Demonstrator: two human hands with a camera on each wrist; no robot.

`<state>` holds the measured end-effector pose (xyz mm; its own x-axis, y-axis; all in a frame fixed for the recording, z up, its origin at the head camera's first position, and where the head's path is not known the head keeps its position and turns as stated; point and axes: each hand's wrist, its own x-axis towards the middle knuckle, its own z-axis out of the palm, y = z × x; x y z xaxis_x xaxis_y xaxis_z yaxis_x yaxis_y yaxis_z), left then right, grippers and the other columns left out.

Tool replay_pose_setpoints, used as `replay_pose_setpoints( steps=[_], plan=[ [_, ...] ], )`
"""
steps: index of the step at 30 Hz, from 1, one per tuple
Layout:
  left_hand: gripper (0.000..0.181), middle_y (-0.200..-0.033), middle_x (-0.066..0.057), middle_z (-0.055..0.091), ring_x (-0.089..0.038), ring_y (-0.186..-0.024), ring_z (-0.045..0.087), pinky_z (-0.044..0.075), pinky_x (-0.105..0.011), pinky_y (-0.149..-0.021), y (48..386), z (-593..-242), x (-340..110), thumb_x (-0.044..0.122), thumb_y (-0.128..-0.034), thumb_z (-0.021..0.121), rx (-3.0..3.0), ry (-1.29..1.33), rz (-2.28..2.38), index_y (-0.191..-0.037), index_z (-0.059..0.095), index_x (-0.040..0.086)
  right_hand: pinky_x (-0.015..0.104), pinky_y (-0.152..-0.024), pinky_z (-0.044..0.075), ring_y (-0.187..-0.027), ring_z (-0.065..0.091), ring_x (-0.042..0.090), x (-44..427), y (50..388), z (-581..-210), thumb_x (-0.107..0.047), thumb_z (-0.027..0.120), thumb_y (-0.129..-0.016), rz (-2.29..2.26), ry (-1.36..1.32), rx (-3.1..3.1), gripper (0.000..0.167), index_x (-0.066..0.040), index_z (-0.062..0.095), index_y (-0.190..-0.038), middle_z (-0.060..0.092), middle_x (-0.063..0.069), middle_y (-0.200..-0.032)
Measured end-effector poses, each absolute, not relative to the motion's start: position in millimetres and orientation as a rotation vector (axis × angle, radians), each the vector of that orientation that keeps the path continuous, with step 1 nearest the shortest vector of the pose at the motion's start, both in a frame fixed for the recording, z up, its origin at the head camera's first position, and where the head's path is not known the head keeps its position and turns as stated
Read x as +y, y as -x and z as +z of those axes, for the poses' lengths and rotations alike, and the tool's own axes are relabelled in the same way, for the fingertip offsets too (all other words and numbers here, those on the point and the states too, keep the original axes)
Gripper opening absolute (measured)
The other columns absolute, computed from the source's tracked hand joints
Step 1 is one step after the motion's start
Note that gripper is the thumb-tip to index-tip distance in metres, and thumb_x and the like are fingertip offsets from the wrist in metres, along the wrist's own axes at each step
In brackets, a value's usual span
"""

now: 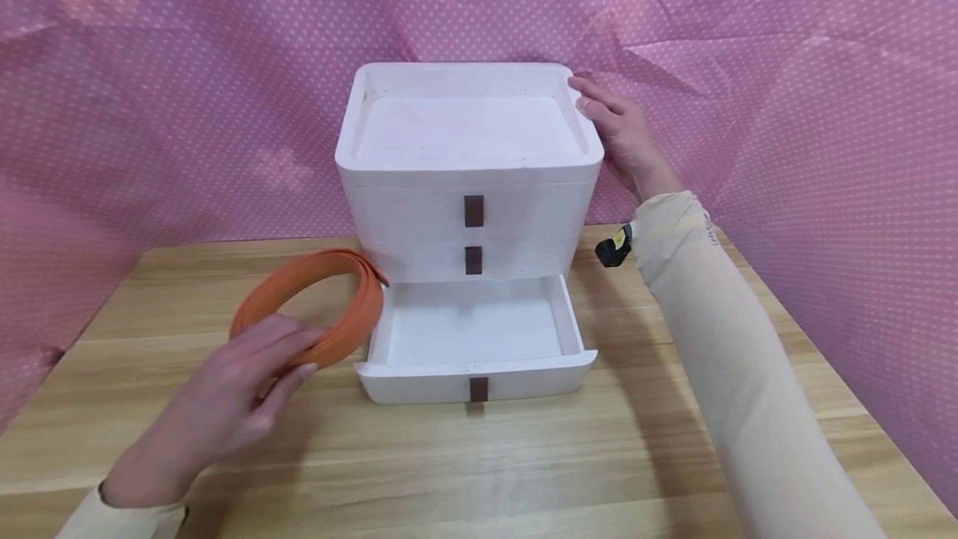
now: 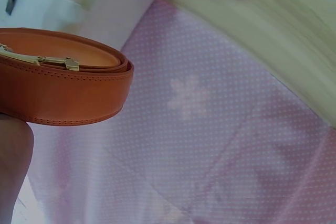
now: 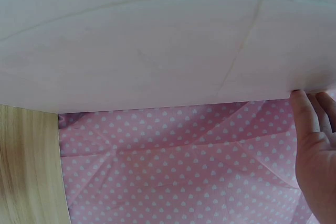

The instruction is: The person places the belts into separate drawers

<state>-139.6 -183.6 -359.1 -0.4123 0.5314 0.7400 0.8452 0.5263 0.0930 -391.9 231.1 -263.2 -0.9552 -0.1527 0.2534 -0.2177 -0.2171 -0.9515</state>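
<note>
My left hand (image 1: 232, 389) pinches a coiled orange-brown leather belt (image 1: 362, 318) between thumb and fingers, at the left of the pulled-out bottom drawer (image 1: 475, 331). In the left wrist view the belt's stitched edge and gold-toned buckle (image 2: 55, 62) show inside the coil. A white drawer unit (image 1: 407, 219) stands at the middle back, its two upper drawers closed. On the unit's upper right side rests my right hand (image 1: 627, 135). The right wrist view has its fingertips (image 3: 299, 100) touching the white side wall. The bottom drawer has nothing in it.
Wood-grain table (image 1: 479, 464) lies under everything. Pink dotted cloth (image 1: 224, 106) hangs behind and along both sides. Brown pull tabs (image 1: 474, 211) mark the drawer fronts. A shallow rimmed tray (image 1: 467, 127) forms the unit's top.
</note>
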Motion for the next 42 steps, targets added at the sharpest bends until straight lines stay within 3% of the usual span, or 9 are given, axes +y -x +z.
replay_pose_setpoints(
  steps=[22, 33, 37, 42],
  plan=[
    [0.035, -0.103, 0.0, 0.062, -0.018, -0.095, 0.058, 0.04, -0.024, -0.096, 140.7, -354.2, -146.4, 0.028, -0.1052, 0.044, -2.129, 1.261, -0.619, -0.109, 0.067, 0.001, 0.024, -0.085, 0.056, -0.126, 0.051, 0.026, 231.3, 392.1, -262.1, -0.013, 0.064, -0.096, 2.383, -0.431, -1.949, 0.044, -0.011, 0.056, -0.139, 0.049, 0.006, -0.146],
    [0.03, -0.099, 0.008, 0.056, -0.011, -0.094, 0.053, 0.041, -0.021, -0.087, 142.7, -350.1, -132.0, 0.031, -0.1054, 0.043, -2.317, 1.3, -0.673, -0.108, 0.064, 0.01, 0.025, -0.084, 0.056, -0.125, 0.052, 0.028, 230.5, 392.8, -261.9, -0.013, 0.063, -0.097, 2.376, -0.442, -1.942, 0.044, -0.01, 0.055, -0.14, 0.049, 0.008, -0.146],
    [0.021, -0.099, 0.009, 0.054, -0.009, -0.094, 0.051, 0.04, -0.021, -0.085, 144.6, -348.6, -125.5, 0.027, -0.1037, 0.049, -2.344, 1.321, -0.69, -0.108, 0.064, 0.012, 0.024, -0.085, 0.056, -0.126, 0.051, 0.027, 230.3, 392.3, -261.5, -0.013, 0.064, -0.097, 2.378, -0.435, -1.946, 0.044, -0.011, 0.056, -0.14, 0.049, 0.007, -0.146],
    [0.012, -0.098, 0.011, 0.053, -0.008, -0.093, 0.051, 0.042, -0.022, -0.084, 147.1, -346.9, -118.2, 0.012, -0.0944, 0.062, -2.369, 1.337, -0.706, -0.107, 0.063, 0.014, 0.023, -0.085, 0.055, -0.127, 0.05, 0.025, 230.4, 391.4, -261.5, -0.013, 0.065, -0.096, 2.384, -0.419, -1.943, 0.043, -0.011, 0.057, -0.139, 0.049, 0.004, -0.146]
  ],
)
